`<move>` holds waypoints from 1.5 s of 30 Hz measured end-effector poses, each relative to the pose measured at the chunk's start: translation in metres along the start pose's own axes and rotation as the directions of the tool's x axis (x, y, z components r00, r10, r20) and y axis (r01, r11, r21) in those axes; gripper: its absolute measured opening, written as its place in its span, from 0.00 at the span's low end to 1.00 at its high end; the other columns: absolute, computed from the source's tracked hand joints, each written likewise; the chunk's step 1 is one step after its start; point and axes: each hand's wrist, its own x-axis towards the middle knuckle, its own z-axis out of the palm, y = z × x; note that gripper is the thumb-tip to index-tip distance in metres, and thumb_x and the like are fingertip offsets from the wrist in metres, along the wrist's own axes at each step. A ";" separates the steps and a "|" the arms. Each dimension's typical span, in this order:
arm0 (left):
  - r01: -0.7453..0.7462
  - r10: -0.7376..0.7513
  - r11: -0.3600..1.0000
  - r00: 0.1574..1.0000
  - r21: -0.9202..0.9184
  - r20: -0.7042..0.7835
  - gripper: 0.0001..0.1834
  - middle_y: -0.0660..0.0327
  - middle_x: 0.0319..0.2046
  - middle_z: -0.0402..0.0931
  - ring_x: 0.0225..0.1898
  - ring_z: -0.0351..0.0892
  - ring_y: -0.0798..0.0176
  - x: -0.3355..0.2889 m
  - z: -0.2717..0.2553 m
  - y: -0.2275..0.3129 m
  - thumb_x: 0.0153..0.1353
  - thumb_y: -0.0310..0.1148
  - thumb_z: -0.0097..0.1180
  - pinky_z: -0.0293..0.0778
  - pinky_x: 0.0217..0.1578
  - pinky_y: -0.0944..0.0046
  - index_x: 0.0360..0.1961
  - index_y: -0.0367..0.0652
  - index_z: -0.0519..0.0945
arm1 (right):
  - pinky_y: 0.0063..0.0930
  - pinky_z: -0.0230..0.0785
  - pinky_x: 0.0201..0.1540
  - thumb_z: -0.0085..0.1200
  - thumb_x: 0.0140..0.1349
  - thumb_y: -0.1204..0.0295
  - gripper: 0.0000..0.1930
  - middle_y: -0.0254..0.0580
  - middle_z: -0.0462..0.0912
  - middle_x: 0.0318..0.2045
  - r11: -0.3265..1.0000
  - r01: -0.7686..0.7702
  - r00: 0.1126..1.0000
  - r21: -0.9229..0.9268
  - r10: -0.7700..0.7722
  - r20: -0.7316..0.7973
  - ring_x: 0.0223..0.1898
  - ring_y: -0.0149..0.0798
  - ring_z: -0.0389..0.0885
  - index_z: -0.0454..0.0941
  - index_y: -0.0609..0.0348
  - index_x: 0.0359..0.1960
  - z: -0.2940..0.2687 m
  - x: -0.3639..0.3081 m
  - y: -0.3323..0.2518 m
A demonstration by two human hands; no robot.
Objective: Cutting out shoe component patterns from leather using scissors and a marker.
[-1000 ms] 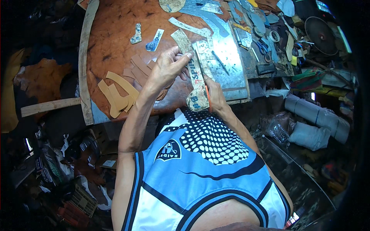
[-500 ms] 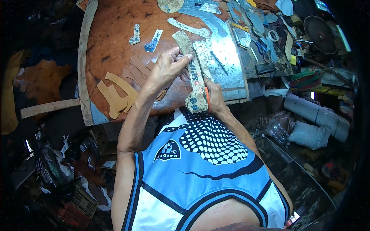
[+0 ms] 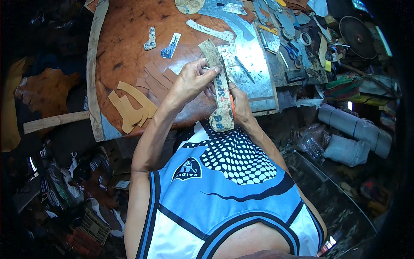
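Two hands meet over the near edge of the worktop (image 3: 129, 26), a large board covered in brown leather whose left edge bends with the lens. A grey metal sheet (image 3: 254, 73) covers its right part, reaching the near right corner. The barest stretch of leather lies at the left and middle; the far right corner is crowded with tools, among them blue-handled scissors (image 3: 293, 51), tape rolls and cut scraps.

Tan cutouts (image 3: 131, 108) lie fanned at the near left edge, with brown strips (image 3: 157, 77) just beside them toward the middle.

A long cardboard pattern (image 3: 221, 86), narrow at the far end and widening to a rounded near end, stands over the near edge. The left hand (image 3: 192, 80) reaches in from below with bent wrist, fingers closed on the pattern's upper left side. The right hand (image 3: 241, 105) sits behind the pattern's right edge, gripping an orange-handled tool (image 3: 233, 108); its blade is hidden by the pattern, and most of the fingers too.

Two small patterns (image 3: 161, 42) lie apart at the far middle.
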 end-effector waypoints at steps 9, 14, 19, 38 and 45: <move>-0.012 0.012 1.000 1.000 0.019 0.015 0.15 0.57 0.25 0.81 0.21 0.80 0.72 -0.001 0.000 0.001 0.67 0.36 0.52 0.76 0.19 0.74 0.41 0.32 0.76 | 0.29 0.69 0.24 0.61 0.55 0.64 0.16 0.46 0.79 0.21 0.999 0.041 0.999 -0.024 -0.042 -0.024 0.22 0.33 0.78 0.73 0.66 0.34 0.001 -0.002 0.014; 0.009 -0.009 1.000 1.000 0.008 0.029 0.15 0.59 0.25 0.81 0.21 0.79 0.73 0.000 -0.001 -0.003 0.66 0.37 0.54 0.76 0.19 0.74 0.41 0.34 0.77 | 0.29 0.67 0.23 0.63 0.54 0.66 0.16 0.46 0.78 0.19 0.999 0.031 0.999 -0.033 -0.032 -0.025 0.22 0.30 0.76 0.72 0.66 0.32 0.000 -0.005 0.014; 0.023 -0.023 1.000 0.999 -0.011 0.041 0.15 0.60 0.26 0.80 0.21 0.78 0.75 -0.001 -0.001 -0.001 0.66 0.39 0.56 0.76 0.19 0.75 0.42 0.35 0.78 | 0.29 0.66 0.23 0.64 0.52 0.68 0.15 0.44 0.75 0.18 0.999 0.037 0.998 -0.019 -0.038 -0.044 0.23 0.28 0.74 0.71 0.66 0.29 0.001 -0.007 0.015; -0.064 0.064 0.998 0.998 -0.027 0.006 0.14 0.62 0.26 0.79 0.23 0.78 0.75 0.005 -0.006 0.005 0.67 0.38 0.53 0.78 0.21 0.75 0.40 0.35 0.78 | 0.29 0.65 0.25 0.62 0.55 0.63 0.18 0.42 0.73 0.20 0.998 0.054 0.999 -0.015 -0.054 0.004 0.24 0.30 0.72 0.69 0.66 0.29 -0.003 -0.002 0.008; -0.057 0.057 0.998 0.998 -0.016 0.025 0.15 0.61 0.26 0.80 0.25 0.79 0.73 0.005 -0.007 0.005 0.67 0.39 0.53 0.77 0.22 0.73 0.40 0.35 0.78 | 0.32 0.65 0.24 0.61 0.54 0.66 0.16 0.47 0.70 0.18 0.997 0.063 0.998 -0.035 -0.064 -0.017 0.21 0.33 0.72 0.68 0.67 0.26 -0.001 -0.003 0.013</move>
